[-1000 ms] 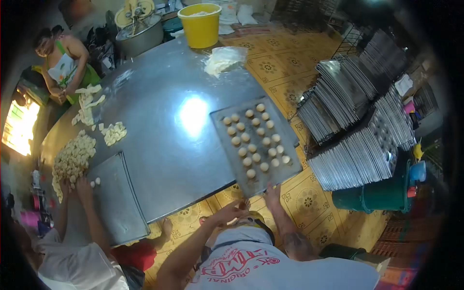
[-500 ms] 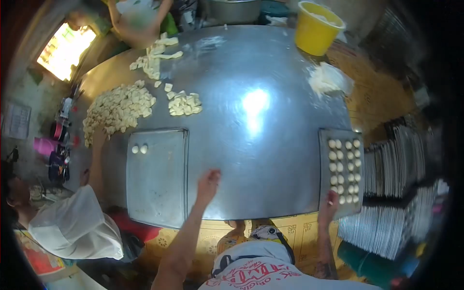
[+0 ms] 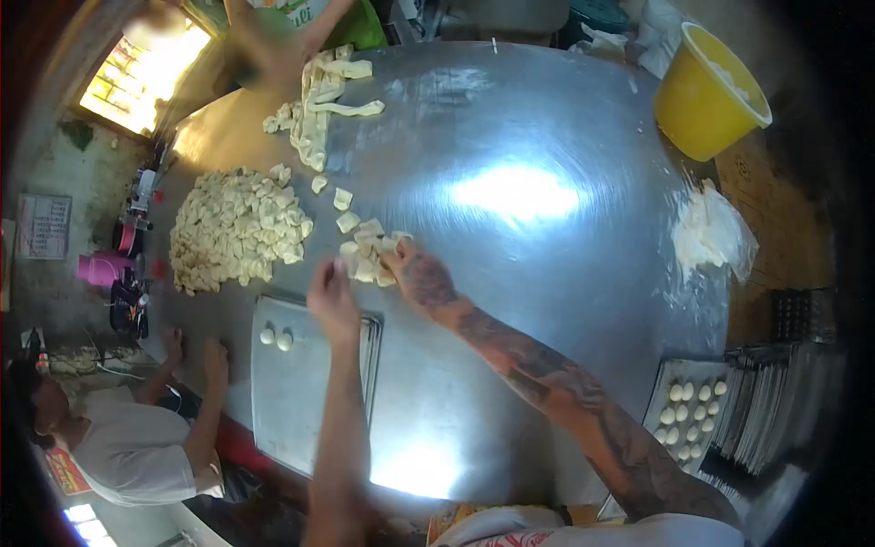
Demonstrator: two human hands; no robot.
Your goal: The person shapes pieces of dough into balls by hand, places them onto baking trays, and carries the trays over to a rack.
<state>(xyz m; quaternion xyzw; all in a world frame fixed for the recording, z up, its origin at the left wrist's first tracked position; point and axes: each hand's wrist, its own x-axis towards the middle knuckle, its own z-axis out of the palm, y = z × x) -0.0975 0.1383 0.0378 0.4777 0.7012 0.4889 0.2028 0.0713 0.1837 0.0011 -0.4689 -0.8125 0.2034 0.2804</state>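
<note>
My right hand (image 3: 427, 281) reaches across the steel table to a small group of cut dough pieces (image 3: 368, 252), its fingers closed on a piece at the right side. Just left of it, my left hand (image 3: 334, 299) is slightly blurred above the near side of that group. Its fingers look drawn together, and whatever they may hold is hidden. Below the left hand lies a baking tray (image 3: 310, 392), partly covered by my forearm, with two round dough balls (image 3: 275, 339) near its far left corner. A large heap of dough pieces (image 3: 239, 228) is farther left.
Long dough strips (image 3: 319, 105) lie at the far side by another person's blurred hands. A second person (image 3: 137, 438) stands at left, hands at the table edge. Flour (image 3: 711, 232) and a yellow bucket (image 3: 711, 91) are at right, above a tray of dough balls (image 3: 688, 415) and stacked trays (image 3: 775, 406).
My right hand has left the right-hand tray and swung over to the dough pieces. My left hand has moved forward and left. The person at left has drawn a hand back from the heap.
</note>
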